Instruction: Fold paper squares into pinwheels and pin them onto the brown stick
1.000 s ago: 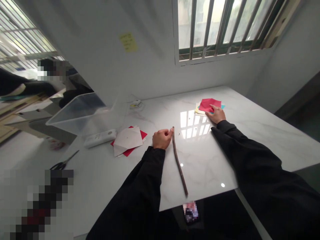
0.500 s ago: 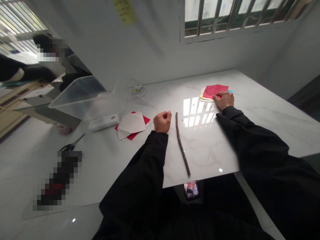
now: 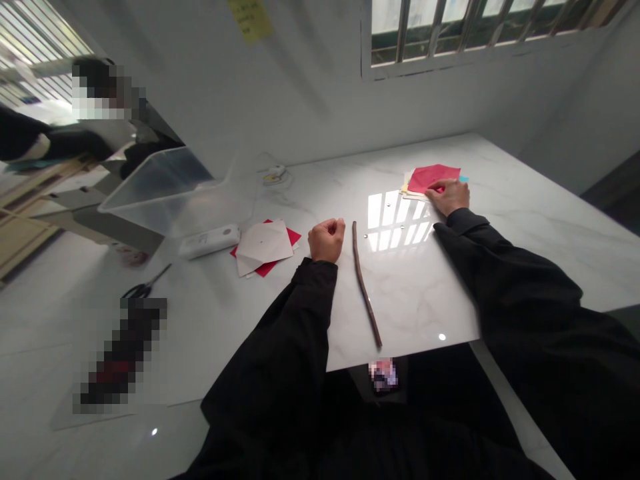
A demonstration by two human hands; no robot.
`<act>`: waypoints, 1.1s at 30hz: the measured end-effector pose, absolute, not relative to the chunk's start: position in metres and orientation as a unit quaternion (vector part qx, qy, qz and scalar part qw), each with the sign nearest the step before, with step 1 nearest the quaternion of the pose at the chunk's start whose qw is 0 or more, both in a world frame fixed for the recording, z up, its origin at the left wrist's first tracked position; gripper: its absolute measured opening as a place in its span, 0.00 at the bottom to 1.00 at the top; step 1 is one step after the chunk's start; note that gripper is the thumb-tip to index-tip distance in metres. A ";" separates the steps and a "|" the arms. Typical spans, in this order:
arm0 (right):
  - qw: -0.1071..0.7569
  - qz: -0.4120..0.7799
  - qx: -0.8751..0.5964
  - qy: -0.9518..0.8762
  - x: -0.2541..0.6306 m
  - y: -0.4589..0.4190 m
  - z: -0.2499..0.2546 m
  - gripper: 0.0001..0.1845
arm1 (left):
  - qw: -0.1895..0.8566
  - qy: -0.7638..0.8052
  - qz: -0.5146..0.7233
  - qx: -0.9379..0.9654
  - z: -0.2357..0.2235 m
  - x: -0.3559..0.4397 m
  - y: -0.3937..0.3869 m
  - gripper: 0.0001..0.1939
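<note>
My left hand (image 3: 327,240) rests on the white table as a closed fist, with nothing visible in it. Just to its right lies a thin brown stick (image 3: 364,287), lengthwise and slightly bent, apart from the hand. My right hand (image 3: 450,197) is farther back, its thumb and fingers pinched at the lower right edge of a red sheet of paper (image 3: 434,178). That sheet tops a small pile with pale yellow paper (image 3: 407,189) and a bit of blue paper (image 3: 464,179) showing. Left of my fist is another stack, a whitish sheet (image 3: 264,248) over red paper (image 3: 267,268).
A white power strip (image 3: 209,241) and a clear plastic bin (image 3: 165,203) stand at the left. Dark scissors (image 3: 146,285) lie nearer, beside a blurred-out dark object (image 3: 123,357). A white cable (image 3: 274,175) sits by the wall. A person (image 3: 105,133) is at the far left.
The view has shifted slightly, so the table appears a little higher in the picture. Both hands, the stick and the papers keep their places.
</note>
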State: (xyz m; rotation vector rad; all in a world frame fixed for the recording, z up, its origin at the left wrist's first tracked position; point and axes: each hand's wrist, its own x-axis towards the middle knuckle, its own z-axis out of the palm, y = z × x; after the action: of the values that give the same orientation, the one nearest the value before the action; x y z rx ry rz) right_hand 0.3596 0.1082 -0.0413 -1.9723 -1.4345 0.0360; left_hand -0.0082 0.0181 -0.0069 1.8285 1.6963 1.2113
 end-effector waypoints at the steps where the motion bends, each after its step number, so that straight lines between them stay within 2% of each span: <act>1: 0.350 0.015 -0.757 -0.552 0.360 0.108 -0.042 0.15 | 0.184 0.601 0.431 0.648 -0.007 -0.008 0.018 0.24; 17: 0.368 0.023 -0.730 -0.575 0.363 0.110 -0.042 0.15 | 0.184 0.603 0.441 0.638 -0.007 -0.005 0.016 0.25; 25: 0.321 0.038 -0.726 -0.607 0.366 0.109 -0.042 0.27 | 0.192 0.588 0.467 0.632 -0.011 -0.007 0.018 0.26; 33: 0.308 0.033 -0.748 -0.588 0.351 0.097 -0.027 0.18 | 0.199 0.575 0.483 0.629 -0.011 -0.007 0.017 0.25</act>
State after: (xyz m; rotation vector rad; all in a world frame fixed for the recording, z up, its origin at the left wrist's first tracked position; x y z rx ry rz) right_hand 0.3512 0.0966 -0.0273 -1.9768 -1.5540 0.0874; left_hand -0.0070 0.0170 -0.0107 1.7585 1.6093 1.3520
